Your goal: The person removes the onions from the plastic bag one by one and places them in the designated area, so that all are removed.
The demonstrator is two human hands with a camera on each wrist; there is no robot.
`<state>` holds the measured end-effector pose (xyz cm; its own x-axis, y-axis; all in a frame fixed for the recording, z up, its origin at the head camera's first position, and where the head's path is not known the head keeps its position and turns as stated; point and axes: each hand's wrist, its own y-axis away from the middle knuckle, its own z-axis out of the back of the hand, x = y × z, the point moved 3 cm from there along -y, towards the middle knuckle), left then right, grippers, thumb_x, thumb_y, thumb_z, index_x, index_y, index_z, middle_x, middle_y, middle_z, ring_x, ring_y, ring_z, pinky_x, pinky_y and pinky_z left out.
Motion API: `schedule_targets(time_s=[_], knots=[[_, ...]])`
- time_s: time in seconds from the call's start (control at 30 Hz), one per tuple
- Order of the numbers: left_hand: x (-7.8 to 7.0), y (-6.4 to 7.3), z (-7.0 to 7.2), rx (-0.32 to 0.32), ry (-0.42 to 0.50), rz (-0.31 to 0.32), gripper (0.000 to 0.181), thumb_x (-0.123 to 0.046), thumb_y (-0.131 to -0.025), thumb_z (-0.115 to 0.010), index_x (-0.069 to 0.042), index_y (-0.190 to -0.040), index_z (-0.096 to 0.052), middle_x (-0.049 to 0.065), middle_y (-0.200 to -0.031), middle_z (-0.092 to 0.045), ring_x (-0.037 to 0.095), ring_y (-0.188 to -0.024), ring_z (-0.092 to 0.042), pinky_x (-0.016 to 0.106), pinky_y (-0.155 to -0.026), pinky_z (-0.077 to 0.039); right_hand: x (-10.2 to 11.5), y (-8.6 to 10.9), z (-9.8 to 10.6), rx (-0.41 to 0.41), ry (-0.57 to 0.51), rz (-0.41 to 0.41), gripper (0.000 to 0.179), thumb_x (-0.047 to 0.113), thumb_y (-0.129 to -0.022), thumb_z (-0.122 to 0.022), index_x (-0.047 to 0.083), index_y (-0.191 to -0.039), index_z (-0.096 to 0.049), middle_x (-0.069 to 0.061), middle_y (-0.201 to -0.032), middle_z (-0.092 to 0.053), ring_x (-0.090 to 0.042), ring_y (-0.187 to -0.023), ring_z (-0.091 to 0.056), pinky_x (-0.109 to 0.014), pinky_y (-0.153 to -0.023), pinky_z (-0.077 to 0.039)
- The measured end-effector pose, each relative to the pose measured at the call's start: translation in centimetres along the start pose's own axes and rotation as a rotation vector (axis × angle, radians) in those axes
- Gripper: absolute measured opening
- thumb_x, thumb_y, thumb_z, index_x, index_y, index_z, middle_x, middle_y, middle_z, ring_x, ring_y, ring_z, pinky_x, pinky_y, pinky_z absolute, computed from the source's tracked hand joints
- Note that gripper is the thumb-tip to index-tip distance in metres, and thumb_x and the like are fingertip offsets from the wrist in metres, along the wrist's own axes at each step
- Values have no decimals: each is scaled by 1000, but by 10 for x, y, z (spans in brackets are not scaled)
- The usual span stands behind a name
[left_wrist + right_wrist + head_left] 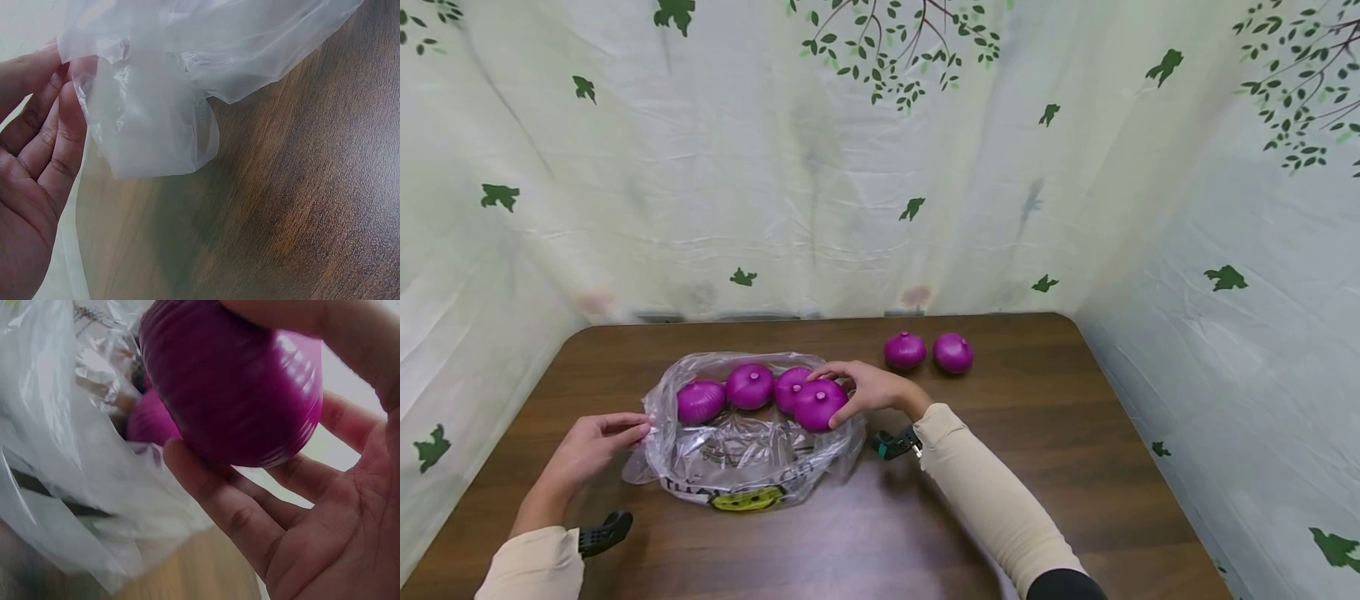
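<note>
A clear plastic bag [658,404] lies on the table with its mouth spread wide. Its left rim is pinched by my left hand [583,454]; the left wrist view shows the thin film [147,125] between thumb and fingers. Over the bag's right side, my right hand [876,390] grips a shiny purple onion [820,407], thumb and fingers around it in the right wrist view. Three more onions sit in the bag along its back: one at left [702,402], one in the middle [750,387], and one [790,387] partly hidden behind the held onion.
Two purple onions, one nearer [905,351] and one farther right [953,354], stand at the back of the brown wooden table [1037,467]. Pale curtains [820,208] with leaf prints surround the table's back and sides. Yellow-and-black print [748,500] marks the bag's front.
</note>
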<state>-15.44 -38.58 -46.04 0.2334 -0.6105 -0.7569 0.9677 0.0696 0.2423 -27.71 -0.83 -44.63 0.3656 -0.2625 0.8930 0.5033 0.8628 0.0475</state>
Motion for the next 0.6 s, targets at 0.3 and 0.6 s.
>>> schedule_targets(time_s=[0.3, 0.6], knots=[[-1, -3, 0, 9, -20, -8, 56, -36, -96, -59, 12, -125, -56, 24, -114, -63, 8, -87, -59, 64, -91, -36, -7, 16, 14, -47, -47, -27, 70, 6, -74, -82, 10, -136, -50, -9, -134, -53, -22, -122, -51, -37, -100, -42], [0, -3, 0, 5, -46, -32, 53, -34, -97, -58, 12, -124, -57, 25, -114, -63, 5, -86, -60, 59, -89, -41, -15, 30, 29, -80, -105, -54, 67, 8, -75, -81, 13, -135, -52, -7, -134, -53, -25, -126, -49, -38, -101, -42]])
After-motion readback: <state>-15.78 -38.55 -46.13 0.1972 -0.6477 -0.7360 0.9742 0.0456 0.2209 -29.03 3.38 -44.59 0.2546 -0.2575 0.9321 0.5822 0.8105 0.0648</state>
